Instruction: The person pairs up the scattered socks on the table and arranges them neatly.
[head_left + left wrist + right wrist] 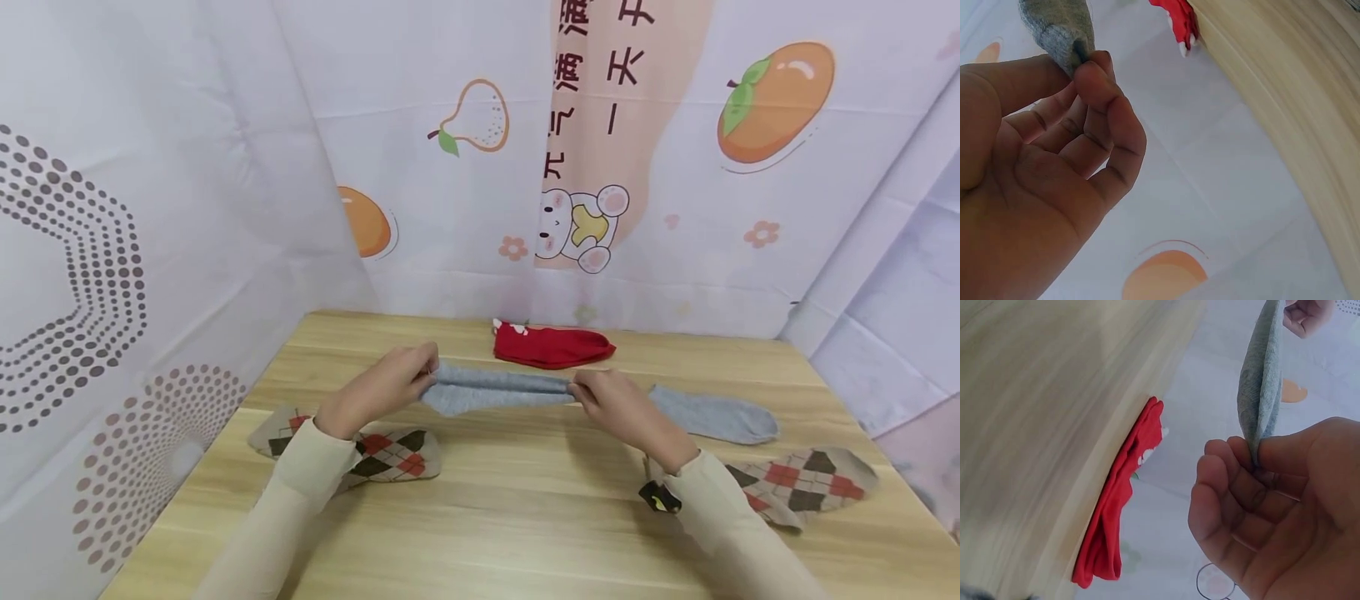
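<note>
A light grey sock (498, 392) is stretched sideways above the table between both hands. My left hand (393, 383) pinches one end of it between thumb and fingers; the left wrist view shows that pinched grey tip (1066, 37). At the other end my right hand (615, 408) pinches the fabric, with the sock (1261, 387) folded along its length in the right wrist view. A second grey sock (716, 417) lies flat beyond the right wrist. Under the left forearm is an argyle sock (397, 456), partly hidden by the sleeve.
A red sock (555, 346) lies near the back edge of the wooden table (517, 533). Another argyle sock (813, 483) lies at the right, partly behind the right sleeve, beside a small black piece with a yellow mark (660, 497). A printed curtain (450, 225) hangs behind the table.
</note>
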Demonstrator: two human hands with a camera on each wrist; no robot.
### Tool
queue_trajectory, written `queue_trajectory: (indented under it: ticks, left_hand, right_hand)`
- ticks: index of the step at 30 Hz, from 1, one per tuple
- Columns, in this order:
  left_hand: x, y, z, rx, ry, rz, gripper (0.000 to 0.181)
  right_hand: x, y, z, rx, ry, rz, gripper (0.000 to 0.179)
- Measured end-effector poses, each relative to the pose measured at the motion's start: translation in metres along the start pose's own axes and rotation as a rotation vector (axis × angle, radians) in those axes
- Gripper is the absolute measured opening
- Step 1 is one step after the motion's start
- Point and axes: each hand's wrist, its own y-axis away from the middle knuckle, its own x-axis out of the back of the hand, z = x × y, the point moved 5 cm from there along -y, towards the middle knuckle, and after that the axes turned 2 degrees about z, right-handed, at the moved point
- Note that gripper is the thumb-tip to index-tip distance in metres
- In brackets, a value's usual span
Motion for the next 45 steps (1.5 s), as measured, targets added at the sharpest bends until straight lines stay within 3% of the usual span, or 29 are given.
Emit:
queue_trajectory:
  ticks: [8,17,26,35,40,45]
  left_hand:
    - [-0.004,0.005,0.011,-0.019,0.011,0.007,0.018]
    - [-0.013,0.008,0.019,-0.022,0.016,-0.002,0.020]
    - [-0.020,0.001,0.034,-0.072,0.006,-0.007,0.020]
    - [-0.033,-0.005,0.057,-0.166,-0.036,-0.022,0.019]
    - [-0.043,-0.007,0.058,-0.178,-0.078,-0.024,0.019]
    - [-0.064,-0.008,0.061,-0.209,-0.097,-0.063,0.020]
  right_hand:
    - [0.006,0.006,-0.002,0.058,0.029,0.009,0.030]
    - [0.011,0.016,-0.002,0.046,0.048,-0.027,0.024]
    - [0.011,0.043,0.013,0.050,0.086,-0.063,0.026]
    - [0.016,0.055,0.025,0.064,0.134,-0.108,0.021]
    - [0.021,0.054,0.025,0.041,0.142,-0.158,0.019]
    - [0.021,0.058,0.025,0.014,0.149,-0.215,0.016]
